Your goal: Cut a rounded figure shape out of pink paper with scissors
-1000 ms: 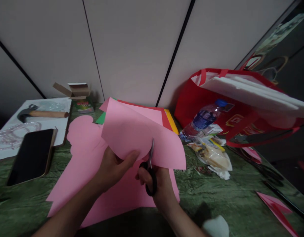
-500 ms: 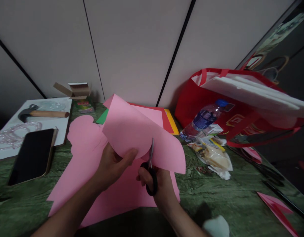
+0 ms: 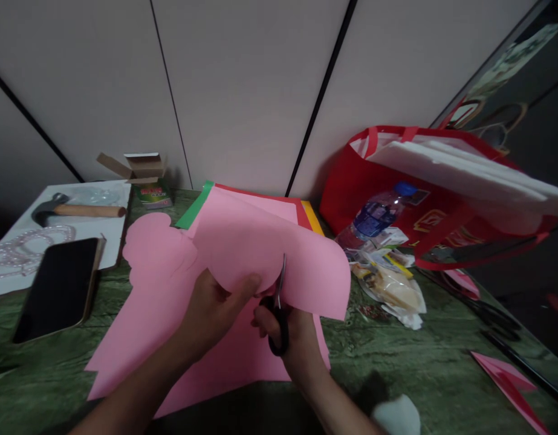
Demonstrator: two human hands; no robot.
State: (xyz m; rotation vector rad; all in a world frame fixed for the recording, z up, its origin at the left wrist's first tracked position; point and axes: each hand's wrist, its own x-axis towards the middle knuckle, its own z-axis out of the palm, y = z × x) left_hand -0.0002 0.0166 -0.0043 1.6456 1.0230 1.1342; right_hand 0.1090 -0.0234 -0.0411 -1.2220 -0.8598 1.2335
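Your green, wood-grained worktop (image 3: 378, 368) spreads under the raised pink sheet (image 3: 242, 241), and a red bag (image 3: 346, 187) stands beyond that sheet's right end. Smooth pink paper layers (image 3: 142, 326) lie flat below the raised sheet, which is thin, bowed over at its right end and cut to a rounded edge. Your left grip (image 3: 213, 311) pinches the sheet's near edge, thumb on its face. Your right grip (image 3: 297, 341) curls closed round the black-handled scissors (image 3: 285, 326) at the sheet's near edge; one slim metal blade shows against the paper, right of your thumb.
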